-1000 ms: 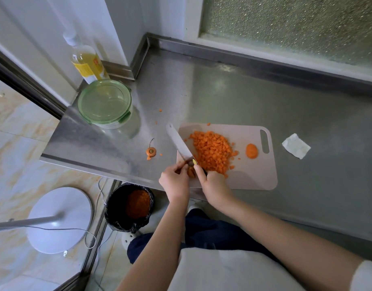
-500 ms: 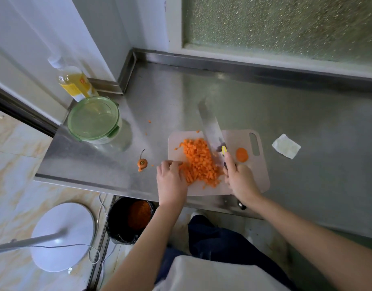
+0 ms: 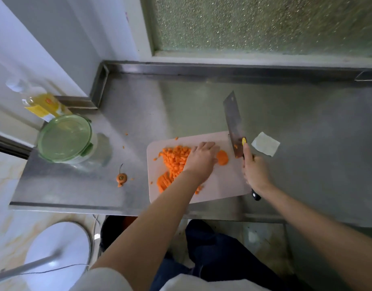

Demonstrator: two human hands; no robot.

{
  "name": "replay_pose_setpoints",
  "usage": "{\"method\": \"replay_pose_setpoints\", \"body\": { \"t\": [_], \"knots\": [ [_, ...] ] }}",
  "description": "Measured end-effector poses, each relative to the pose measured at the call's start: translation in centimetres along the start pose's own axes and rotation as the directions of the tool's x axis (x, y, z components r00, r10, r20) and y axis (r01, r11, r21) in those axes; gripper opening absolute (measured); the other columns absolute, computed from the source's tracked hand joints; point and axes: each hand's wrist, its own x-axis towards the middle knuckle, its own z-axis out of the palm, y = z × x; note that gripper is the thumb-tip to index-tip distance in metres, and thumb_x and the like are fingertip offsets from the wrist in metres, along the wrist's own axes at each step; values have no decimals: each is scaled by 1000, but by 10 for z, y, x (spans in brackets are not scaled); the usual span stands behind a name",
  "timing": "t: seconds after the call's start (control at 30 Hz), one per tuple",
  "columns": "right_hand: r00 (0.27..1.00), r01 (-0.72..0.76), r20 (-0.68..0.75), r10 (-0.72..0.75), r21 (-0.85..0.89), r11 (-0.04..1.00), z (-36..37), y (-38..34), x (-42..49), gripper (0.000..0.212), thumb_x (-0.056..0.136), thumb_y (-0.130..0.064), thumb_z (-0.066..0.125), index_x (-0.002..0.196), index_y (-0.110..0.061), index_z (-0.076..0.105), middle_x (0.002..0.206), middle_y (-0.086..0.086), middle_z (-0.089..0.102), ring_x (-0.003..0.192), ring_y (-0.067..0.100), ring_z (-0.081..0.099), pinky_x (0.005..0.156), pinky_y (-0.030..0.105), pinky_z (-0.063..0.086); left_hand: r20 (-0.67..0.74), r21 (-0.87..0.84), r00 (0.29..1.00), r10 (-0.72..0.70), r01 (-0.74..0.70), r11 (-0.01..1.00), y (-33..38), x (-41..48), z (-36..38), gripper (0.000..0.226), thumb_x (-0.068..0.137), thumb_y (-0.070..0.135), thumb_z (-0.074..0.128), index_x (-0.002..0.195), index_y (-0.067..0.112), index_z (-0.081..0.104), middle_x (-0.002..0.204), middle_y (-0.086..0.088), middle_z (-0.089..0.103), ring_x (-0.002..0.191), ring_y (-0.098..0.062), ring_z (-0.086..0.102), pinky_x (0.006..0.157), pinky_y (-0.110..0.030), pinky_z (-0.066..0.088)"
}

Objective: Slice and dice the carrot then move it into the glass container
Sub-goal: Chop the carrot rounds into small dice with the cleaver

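Head: left hand [image 3: 200,159] partly hides diced carrot [image 3: 174,159].

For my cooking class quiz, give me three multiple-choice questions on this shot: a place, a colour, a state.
1. Where is the carrot top? A) on the counter, left of the cutting board B) on the board C) in a hand
2. What colour is the lid of the glass container? A) red B) green C) black
3. The cleaver is A) lying on the counter B) on the floor C) gripped by the right hand
1 A, it lies on steel beside the board; 2 B, the lid is green; 3 C, fingers wrap its handle.
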Motion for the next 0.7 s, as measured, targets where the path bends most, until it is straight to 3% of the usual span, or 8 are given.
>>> {"method": "replay_pose_setpoints", "body": {
  "t": [0.07,0.17,0.23,0.33,0.4,0.47,0.6,0.7],
  "knots": [
    [1000,26,-14,-27,-45,999,0,1,2,63,78,-78,23,46,-28,44,50,6,40,54,28,43,53,34,32,9,11,1000,2,-2,1000,6,5,5,49,93,17,52,140,15,38,150,-4,32,136,-24,26,104,-36,24],
    [999,32,-36,-34,-60,998,-1,7,6,67,97,-56,27,48,-14,40,52,13,46,58,31,49,60,39,37,-3,54,1000,4,-4,999,13,11,12,52,91,12,53,140,14,36,146,-5,35,133,-25,28,103,-35,25],
    [999,49,-16,-50,-93,995,-1,9,7,65,100,-48,27,52,-7,44,52,12,47,58,30,48,56,33,32,-3,94,1000,4,-4,996,17,12,16,48,90,9,53,136,15,42,141,-6,39,129,-26,30,102,-35,26],
    [997,76,26,-73,-158,984,1,11,6,53,103,-36,29,75,-1,58,52,6,45,55,26,45,54,30,21,-8,77,1000,-8,8,997,20,13,19,40,88,6,54,127,16,49,133,-6,42,123,-26,34,99,-33,27],
    [998,69,21,-67,-132,989,3,11,6,60,102,-40,30,61,-4,55,51,8,46,56,28,47,58,29,27,-31,30,999,-11,12,999,21,13,18,40,87,4,54,125,16,50,127,-6,46,120,-25,36,97,-32,27],
    [999,39,-5,-40,-92,995,4,9,3,65,100,-46,31,47,-9,40,49,10,44,58,29,47,60,33,30,-41,-15,999,-26,26,1000,23,12,16,38,86,3,55,121,15,52,122,-7,48,117,-25,39,95,-31,28],
    [999,44,-16,-45,-56,997,4,6,-6,66,100,-48,31,46,-10,30,47,11,40,52,29,41,57,34,30,-57,-204,995,-81,68,977,16,3,12,26,85,-1,57,108,9,63,109,-11,55,106,-27,47,91,-34,38],
    [997,73,-15,-73,-53,996,8,6,-13,66,99,-50,30,47,-9,29,47,12,39,49,29,40,54,34,29,-174,-368,973,-155,82,926,7,-18,7,18,80,-4,61,96,4,67,99,-13,57,98,-29,52,84,-33,43]
  ]
}}
